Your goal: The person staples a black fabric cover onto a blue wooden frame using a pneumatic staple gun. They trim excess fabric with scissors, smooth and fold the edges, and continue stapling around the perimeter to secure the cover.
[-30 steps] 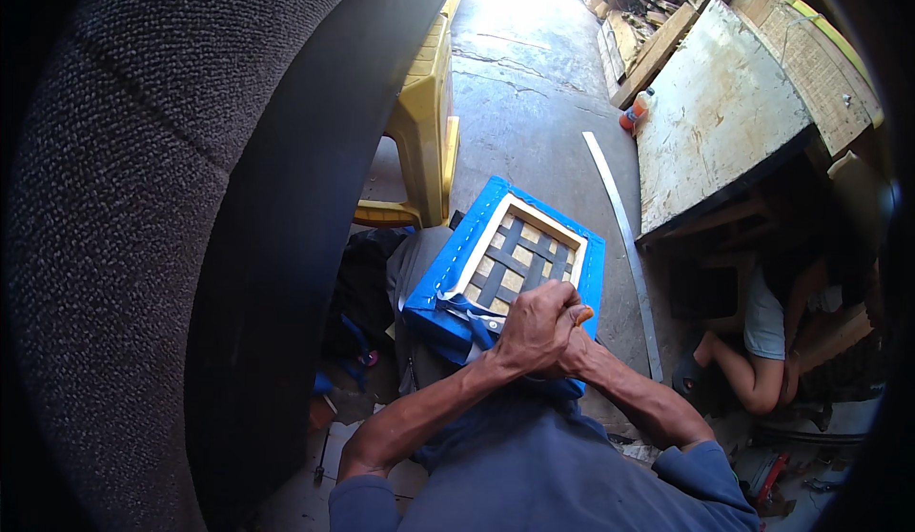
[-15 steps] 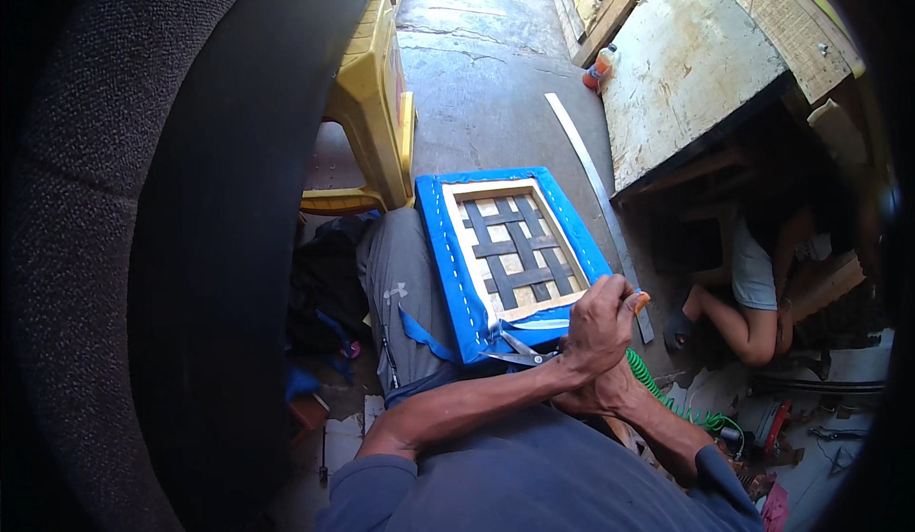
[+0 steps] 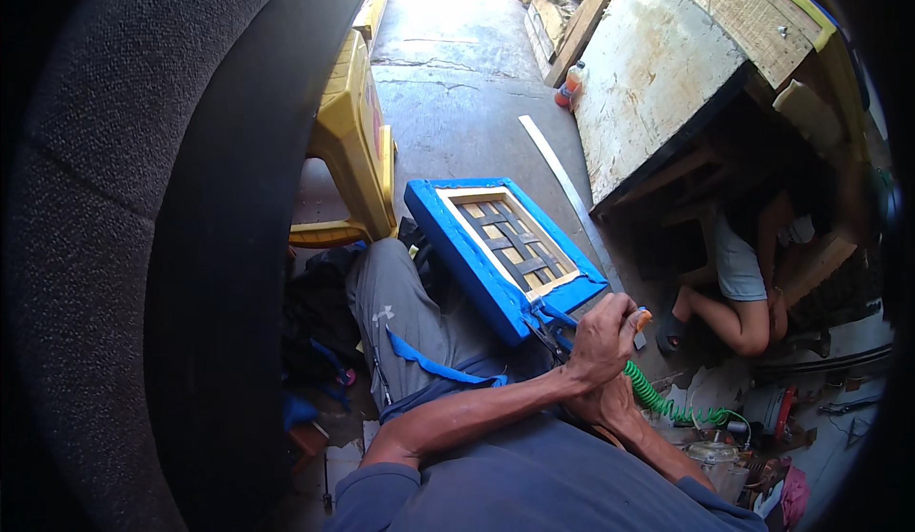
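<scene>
A blue fabric-covered frame (image 3: 572, 294), with pale wood and woven dark webbing inside, tilts over my lap. My left hand (image 3: 600, 339) is closed at its near corner, with a small orange item (image 3: 643, 320) at the fingertips that I cannot make out. Dark scissors or a similar tool (image 3: 546, 338) and blue fabric sit just beside that hand. My right hand (image 3: 605, 399), lower and partly behind the left, has its fingers hidden. A loose blue strip (image 3: 429, 360) lies across my grey-trousered leg.
A yellow stool (image 3: 338, 112) stands left beside a dark padded piece (image 3: 200, 246). A long pale strip (image 3: 548, 146), orange bottle (image 3: 570, 89), white board (image 3: 648, 74) and green coiled hose (image 3: 658, 399) are right, where another person crouches (image 3: 743, 284).
The blue frame has shifted and now tilts more. My hands moved rightward from a second ago. The loose blue strip lies farther across my leg, and the green hose has come into view.
</scene>
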Tool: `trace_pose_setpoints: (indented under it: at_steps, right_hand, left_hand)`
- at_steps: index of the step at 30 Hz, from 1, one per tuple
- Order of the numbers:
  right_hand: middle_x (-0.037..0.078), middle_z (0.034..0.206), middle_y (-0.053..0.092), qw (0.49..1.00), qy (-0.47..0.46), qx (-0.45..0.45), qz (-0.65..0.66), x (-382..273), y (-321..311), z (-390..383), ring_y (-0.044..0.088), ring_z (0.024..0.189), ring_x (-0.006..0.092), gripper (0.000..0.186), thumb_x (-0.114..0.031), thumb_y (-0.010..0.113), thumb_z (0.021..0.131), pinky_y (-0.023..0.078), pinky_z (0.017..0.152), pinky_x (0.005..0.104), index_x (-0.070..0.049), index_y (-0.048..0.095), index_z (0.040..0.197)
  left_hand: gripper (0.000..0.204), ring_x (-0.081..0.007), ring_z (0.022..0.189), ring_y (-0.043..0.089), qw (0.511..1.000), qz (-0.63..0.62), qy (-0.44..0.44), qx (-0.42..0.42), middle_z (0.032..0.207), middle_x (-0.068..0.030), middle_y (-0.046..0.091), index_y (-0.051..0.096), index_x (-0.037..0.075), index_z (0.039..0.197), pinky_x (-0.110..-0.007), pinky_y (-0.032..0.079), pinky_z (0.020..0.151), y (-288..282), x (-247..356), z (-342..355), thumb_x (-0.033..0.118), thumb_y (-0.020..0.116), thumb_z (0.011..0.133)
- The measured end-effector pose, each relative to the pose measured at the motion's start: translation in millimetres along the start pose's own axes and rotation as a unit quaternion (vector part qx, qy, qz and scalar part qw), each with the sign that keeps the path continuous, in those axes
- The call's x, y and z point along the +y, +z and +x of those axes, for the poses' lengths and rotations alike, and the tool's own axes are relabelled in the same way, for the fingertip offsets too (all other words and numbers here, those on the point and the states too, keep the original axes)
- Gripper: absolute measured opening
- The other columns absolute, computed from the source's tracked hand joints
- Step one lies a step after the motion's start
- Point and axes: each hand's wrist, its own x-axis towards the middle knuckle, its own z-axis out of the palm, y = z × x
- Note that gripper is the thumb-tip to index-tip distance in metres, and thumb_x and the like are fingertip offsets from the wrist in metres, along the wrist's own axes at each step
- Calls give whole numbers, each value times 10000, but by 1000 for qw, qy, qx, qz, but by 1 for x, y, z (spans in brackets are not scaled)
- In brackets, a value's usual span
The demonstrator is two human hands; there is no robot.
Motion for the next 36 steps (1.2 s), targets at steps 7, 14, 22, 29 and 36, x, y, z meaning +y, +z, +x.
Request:
trace_pose_setpoints:
  at_steps: [7, 14, 22, 29, 36]
  right_hand:
    - [232, 899, 736, 999, 18, 40, 13, 9, 9, 37, 735, 876, 421, 486, -453, 752, 825, 550, 748, 550, -46, 659, 1073]
    - [235, 819, 724, 997, 56, 34, 32, 38, 7, 93, 739, 813, 431, 457, -445, 756, 835, 553, 732, 572, -43, 631, 1013]
    - [221, 742, 700, 992, 31, 26, 116, 38, 40, 108, 730, 730, 429, 478, -459, 772, 841, 554, 701, 567, -36, 597, 979]
    - [161, 884, 675, 924, 129, 58, 356, 44, 63, 109, 675, 790, 312, 486, -337, 821, 825, 538, 749, 437, -25, 543, 1072]
    - [281, 1177, 652, 803, 473, 282, 227, 205, 200, 151, 635, 1130, 465, 691, -437, 871, 793, 497, 960, 530, 35, 571, 1199]
  left_hand:
    - [145, -286, 689, 617, 999, 21, -15, -28, 821, -172, 612, 623, -28, 949, -418, 486, 651, 3, -9, 8, 104, 676, 979]
    - [189, -303, 715, 644, 989, 73, 19, -126, 813, -185, 632, 626, -16, 928, -433, 484, 670, 12, -31, 15, 159, 681, 972]
    - [170, -191, 770, 617, 946, -124, -51, -296, 839, -110, 636, 621, -15, 958, -345, 488, 746, 55, -3, -15, 138, 677, 1005]
    - [131, -66, 558, 543, 969, -69, -53, 230, 746, 8, 563, 580, 81, 1001, -228, 470, 493, -120, -20, 69, 183, 604, 1079]
    - [415, -267, 868, 717, 701, 408, -208, 546, 1103, -188, 690, 519, -13, 1325, -343, 557, 712, -398, -107, -132, 263, 646, 1043]
